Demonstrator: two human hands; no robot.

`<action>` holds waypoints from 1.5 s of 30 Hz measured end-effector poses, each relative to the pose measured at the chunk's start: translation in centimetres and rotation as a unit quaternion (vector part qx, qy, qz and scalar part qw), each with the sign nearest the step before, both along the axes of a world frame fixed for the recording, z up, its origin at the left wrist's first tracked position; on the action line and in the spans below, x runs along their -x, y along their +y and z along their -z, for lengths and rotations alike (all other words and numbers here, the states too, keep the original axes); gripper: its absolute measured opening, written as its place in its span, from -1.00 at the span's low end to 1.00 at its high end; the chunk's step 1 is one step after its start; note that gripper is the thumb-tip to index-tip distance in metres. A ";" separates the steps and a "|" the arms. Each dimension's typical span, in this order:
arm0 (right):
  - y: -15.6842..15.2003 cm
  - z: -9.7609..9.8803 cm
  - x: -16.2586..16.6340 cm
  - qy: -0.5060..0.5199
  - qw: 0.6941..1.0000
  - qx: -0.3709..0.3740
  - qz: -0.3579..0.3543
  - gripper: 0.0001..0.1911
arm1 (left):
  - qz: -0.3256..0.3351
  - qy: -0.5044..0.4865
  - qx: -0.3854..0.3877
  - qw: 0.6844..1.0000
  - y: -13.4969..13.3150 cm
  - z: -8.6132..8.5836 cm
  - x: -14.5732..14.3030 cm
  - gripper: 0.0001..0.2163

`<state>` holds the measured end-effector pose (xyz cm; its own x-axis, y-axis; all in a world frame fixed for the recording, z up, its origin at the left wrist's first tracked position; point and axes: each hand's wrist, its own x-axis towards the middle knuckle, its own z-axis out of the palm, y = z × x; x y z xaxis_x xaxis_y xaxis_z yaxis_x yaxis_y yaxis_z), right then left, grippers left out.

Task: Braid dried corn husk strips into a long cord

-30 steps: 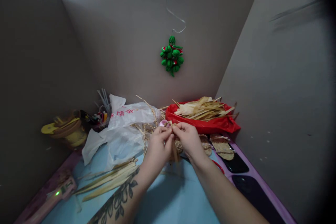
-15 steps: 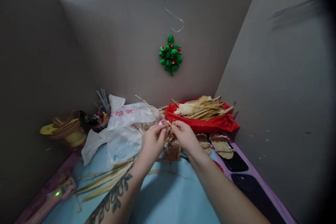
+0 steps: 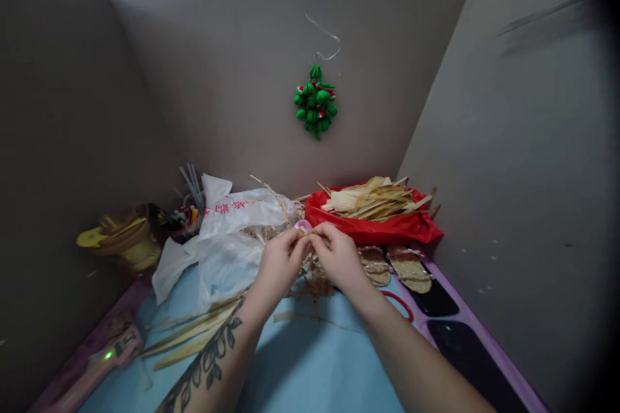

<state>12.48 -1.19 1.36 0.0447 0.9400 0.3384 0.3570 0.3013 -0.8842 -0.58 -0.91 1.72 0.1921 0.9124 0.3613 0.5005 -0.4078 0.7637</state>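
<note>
My left hand [image 3: 279, 262] and my right hand [image 3: 338, 257] meet above the blue table [image 3: 314, 368], fingertips pinched together on a small woven straw piece [image 3: 314, 274] that hangs between them. Loose straw ends trail below the piece. A pink object [image 3: 303, 226] shows just behind my fingertips. A thin straw strip [image 3: 310, 319] lies on the table under my wrists. My left forearm carries a leaf tattoo.
A red bag of dried husk strips [image 3: 375, 210] sits at the back right, two small woven soles [image 3: 394, 266] before it. White plastic bags [image 3: 227, 232] lie back left, long husk strips [image 3: 194, 335] front left, a yellow holder [image 3: 121, 242] far left. Grey walls enclose the table.
Both hands moved slightly away from me and closer together; the woven straw piece, which hung in plain sight half a second ago, is now mostly covered by my fingers.
</note>
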 end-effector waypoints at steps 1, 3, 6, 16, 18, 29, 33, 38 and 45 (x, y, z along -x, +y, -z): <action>0.0 -0.1 0.0 0.013 1.000 0.004 -0.009 -0.86 | 0.000 -0.001 0.005 1.000 0.0 0.1 -0.1 -0.78; 0.2 -0.1 -0.3 0.055 0.997 0.025 -0.045 -0.84 | -0.004 0.009 0.007 1.000 0.1 0.4 -0.2 -0.77; 0.7 -0.1 -0.9 0.102 0.989 0.055 -0.092 -0.83 | -0.017 0.042 -0.015 0.999 0.1 0.6 -0.2 -0.78; 0.8 0.1 -1.6 0.168 0.976 0.109 -0.082 -0.77 | -0.101 0.195 -0.094 0.971 -0.6 0.1 -0.5 -0.79; 0.7 0.1 -1.4 0.195 0.969 0.122 -0.092 -0.76 | -0.078 0.130 -0.058 0.987 -0.4 0.2 -0.5 -0.77; -0.8 -0.8 0.7 0.135 0.986 0.090 -0.022 -0.86 | -0.039 -0.154 0.078 0.984 0.5 0.6 -0.5 -0.76; -1.6 -0.4 1.5 -0.018 0.999 -0.010 0.029 -0.91 | -0.004 -0.237 0.148 0.960 0.8 0.4 -0.1 -0.76; -2.3 -0.1 2.1 -0.214 0.972 -0.091 0.009 -0.75 | -0.006 -0.337 0.189 0.923 1.5 0.8 0.4 -0.76; -2.3 -1.7 0.1 -0.187 0.979 -0.082 -0.024 -0.77 | -0.005 -0.308 0.127 0.943 1.3 0.9 0.3 -0.77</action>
